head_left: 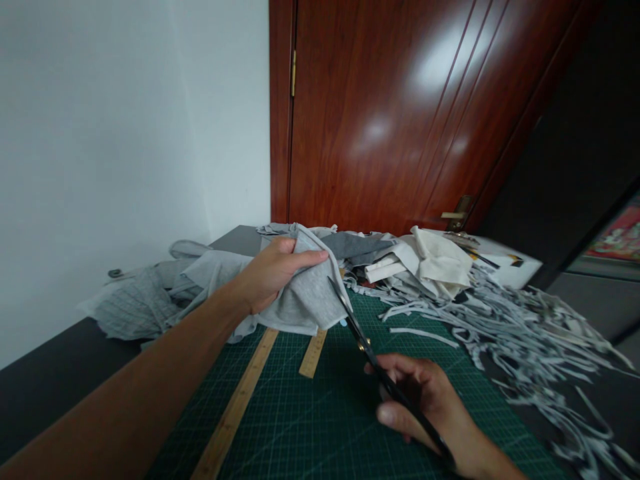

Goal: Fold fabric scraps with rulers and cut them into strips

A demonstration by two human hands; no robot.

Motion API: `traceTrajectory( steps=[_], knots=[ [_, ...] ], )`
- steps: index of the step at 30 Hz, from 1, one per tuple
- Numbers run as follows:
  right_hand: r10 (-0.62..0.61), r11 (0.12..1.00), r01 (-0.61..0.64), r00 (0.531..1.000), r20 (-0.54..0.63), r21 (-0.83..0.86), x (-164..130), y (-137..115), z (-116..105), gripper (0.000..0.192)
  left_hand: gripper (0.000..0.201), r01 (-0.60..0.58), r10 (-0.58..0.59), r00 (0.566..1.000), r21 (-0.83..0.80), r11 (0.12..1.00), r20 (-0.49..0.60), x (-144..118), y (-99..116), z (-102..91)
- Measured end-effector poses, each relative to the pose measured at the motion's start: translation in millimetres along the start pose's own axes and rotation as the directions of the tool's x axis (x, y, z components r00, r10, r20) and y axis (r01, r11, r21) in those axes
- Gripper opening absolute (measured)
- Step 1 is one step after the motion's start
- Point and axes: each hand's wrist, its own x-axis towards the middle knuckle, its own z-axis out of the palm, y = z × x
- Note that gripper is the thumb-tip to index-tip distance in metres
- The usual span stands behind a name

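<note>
- The left hand (273, 272) grips a folded piece of grey knit fabric (305, 297), thumb laid across the top fold and the other fingers curled under it, lifting the cloth just above the mat.
- The grey fabric hangs from that hand over the far left part of the green cutting mat (320, 413), its lower edge draping over two rulers.
- The right hand (425, 400) holds a pair of black-handled scissors (373, 360), fingers closed through and around the handles, thumb side up.
- The scissor blades point away from the person toward the fabric; their tips reach the cloth's right edge, and the blades look nearly together, though I cannot tell whether cloth lies between them.
- A long wooden ruler (235, 407) lies slantwise on the mat's left side; a shorter wooden ruler (313, 353) lies just beside it, its far end under the fabric.
- A heap of narrow grey fabric strips (530, 333) spreads over the right of the dark table (45, 393), some trailing onto the mat.
- Folded white cloth (435, 260) sits behind the strips, near the door.
- More grey cloth, some checked (135, 303), is piled to the left by the white wall.
- A red-brown wooden door (400, 113) with a metal handle (457, 215) stands behind the table.
</note>
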Motion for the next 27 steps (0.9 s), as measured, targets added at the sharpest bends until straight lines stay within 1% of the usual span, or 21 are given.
traceTrajectory(
  steps=[4, 10, 13, 16, 20, 24, 27],
  knots=[
    [-0.075, 0.997, 0.076, 0.996, -0.051, 0.029, -1.0, 6.3, 0.0, 0.057, 0.022, 0.008, -0.008, 1.0, 0.0, 1.0, 0.013, 0.4, -1.5, 0.4],
    [-0.079, 0.997, 0.08, 0.996, -0.042, 0.019, -1.4, 1.9, 1.0, 0.059, 0.026, 0.027, -0.027, 0.999, 0.014, 1.0, 0.019, 2.0, -4.7, 2.2],
    [-0.1, 0.995, 0.1, 0.992, -0.081, -0.006, -1.6, 0.6, 0.5, 0.059, 0.026, 0.038, -0.038, 0.999, 0.021, 0.999, 0.029, 2.5, -6.1, 3.9],
    [-0.089, 0.996, 0.086, 0.992, -0.094, -0.03, -2.2, 1.8, 0.3, 0.055, 0.026, 0.038, -0.039, 0.999, 0.024, 0.999, 0.035, 2.2, -6.3, 4.7],
    [-0.064, 0.997, 0.061, 0.996, -0.06, -0.05, -2.3, 3.4, 1.0, 0.047, 0.024, 0.035, -0.036, 0.999, 0.025, 0.999, 0.041, 2.3, -5.8, 4.1],
    [-0.065, 0.995, 0.061, 0.996, -0.057, -0.072, -1.6, 2.4, 1.7, 0.045, 0.024, 0.024, -0.025, 0.999, 0.02, 1.0, 0.036, 2.7, -6.2, 2.6],
    [-0.046, 0.995, 0.041, 0.998, -0.048, -0.087, -1.1, -0.4, 2.5, 0.042, 0.023, 0.009, -0.009, 0.999, -0.011, 1.0, 0.052, 1.7, -5.5, 1.9]
  ],
)
